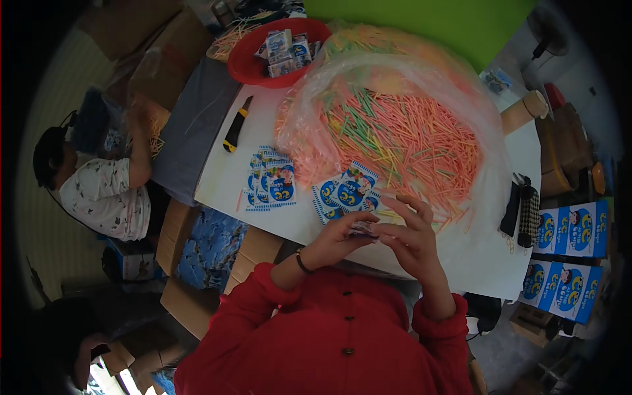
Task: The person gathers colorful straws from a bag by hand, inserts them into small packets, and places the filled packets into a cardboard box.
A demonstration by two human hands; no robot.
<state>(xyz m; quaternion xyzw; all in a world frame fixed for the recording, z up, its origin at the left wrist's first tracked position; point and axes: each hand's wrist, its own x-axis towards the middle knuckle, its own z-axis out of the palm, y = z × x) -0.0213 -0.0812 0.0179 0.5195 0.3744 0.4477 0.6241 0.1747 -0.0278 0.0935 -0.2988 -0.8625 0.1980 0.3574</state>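
A small packet (pixel 362 229), seen nearly edge-on, is between my hands over the front of the white table. My left hand (pixel 334 242) grips it from the left, fingers closed on it. On its right side, the thumb and a finger of my right hand (pixel 413 238) pinch the edge, while the other fingers are stretched out. Just beyond lie printed blue-and-white packets (pixel 352 187) in a loose pile. To their left is another stack of such packets (pixel 282 183). A big clear plastic bag (pixel 490 125) spreads behind, full of thin pink, yellow and green sticks (pixel 421 145).
A yellow-black utility knife (pixel 237 125) lies on the table (pixel 214 168). A red bowl (pixel 240 69) of packets stands at the back. At right are a checkered pouch (pixel 528 214) and printed boxes (pixel 573 227). At left, another person (pixel 108 194) sits by an open carton (pixel 174 230).
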